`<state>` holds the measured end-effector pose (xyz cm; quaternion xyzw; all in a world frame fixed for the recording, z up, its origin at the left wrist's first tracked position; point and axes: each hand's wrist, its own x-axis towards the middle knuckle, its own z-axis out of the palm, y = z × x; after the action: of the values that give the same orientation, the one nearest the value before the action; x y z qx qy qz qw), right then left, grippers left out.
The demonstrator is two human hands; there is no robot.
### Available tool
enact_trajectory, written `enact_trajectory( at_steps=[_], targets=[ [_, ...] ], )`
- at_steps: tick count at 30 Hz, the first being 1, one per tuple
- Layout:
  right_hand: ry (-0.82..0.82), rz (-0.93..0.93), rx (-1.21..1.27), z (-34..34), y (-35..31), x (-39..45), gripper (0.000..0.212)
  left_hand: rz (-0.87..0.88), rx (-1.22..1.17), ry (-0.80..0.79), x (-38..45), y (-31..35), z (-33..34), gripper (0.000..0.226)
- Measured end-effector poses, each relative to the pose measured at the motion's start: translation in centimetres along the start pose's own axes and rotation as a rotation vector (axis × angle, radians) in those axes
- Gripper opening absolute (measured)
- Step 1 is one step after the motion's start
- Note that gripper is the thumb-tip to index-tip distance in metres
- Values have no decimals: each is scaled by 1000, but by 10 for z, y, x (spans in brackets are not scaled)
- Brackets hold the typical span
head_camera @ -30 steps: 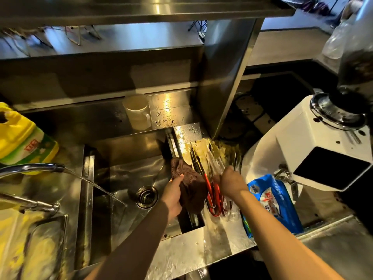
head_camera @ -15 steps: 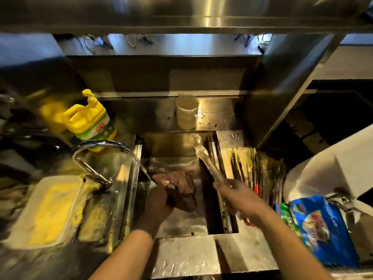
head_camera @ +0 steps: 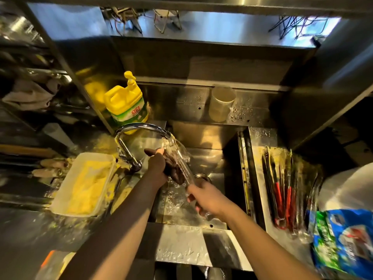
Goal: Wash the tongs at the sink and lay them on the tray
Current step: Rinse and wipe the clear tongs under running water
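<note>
Under the faucet (head_camera: 141, 128), tongs (head_camera: 182, 165) slant, tips up-left toward the spout.

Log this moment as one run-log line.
phase: washing | right hand: holds tongs under faucet stream | left hand: presses brown cloth on tongs | tray: other tongs only

Faucet (head_camera: 141, 128) arches over sink (head_camera: 201, 136) — right half of basin open.
</note>
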<state>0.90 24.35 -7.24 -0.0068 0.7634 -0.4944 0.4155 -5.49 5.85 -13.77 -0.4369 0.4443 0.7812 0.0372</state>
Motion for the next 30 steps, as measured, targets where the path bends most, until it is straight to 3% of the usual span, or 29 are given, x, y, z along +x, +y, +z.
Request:
enact_trajectory(
  at_steps=[2, 4, 6, 9, 12, 15, 18, 23, 27, 30],
  targets=[
    [36, -39, -97, 4, -4, 1, 5, -60, -110, -139, -5, 7, 10, 71],
    [49, -59, -144, 4, -4, 0, 5, -104, -229, -208, -5, 11, 17, 79],
    [52, -65, -93, 2, -3, -2, 7, -113, -225, -216, -6, 10, 21, 67],
    [20, -81, 10, 0, -2, -5, 8, 21, -28, -143, -4, 2, 28, 42],
    [12, -90, 80, 3, 2, -7, 9, 65, -9, -86, -2, 7, 33, 50],
    [22, -88, 58, 2, 4, -7, 17, -100, -13, -228, -3, 9, 39, 37],
    [60, -66, 20, 0, 0, -2, 3, -161, 92, -277, -8, -2, 44, 39],
    [8, -30, -83, -13, -1, -10, 13, -155, 128, -137, -4, 4, 43, 40],
    [31, -4, -93, -26, -3, -12, 9, -183, 151, -136, -7, 2, 53, 43],
    [-11, -8, -99, -31, -3, -15, 12, -103, 249, -81, 2, 3, 50, 49]
  ],
)
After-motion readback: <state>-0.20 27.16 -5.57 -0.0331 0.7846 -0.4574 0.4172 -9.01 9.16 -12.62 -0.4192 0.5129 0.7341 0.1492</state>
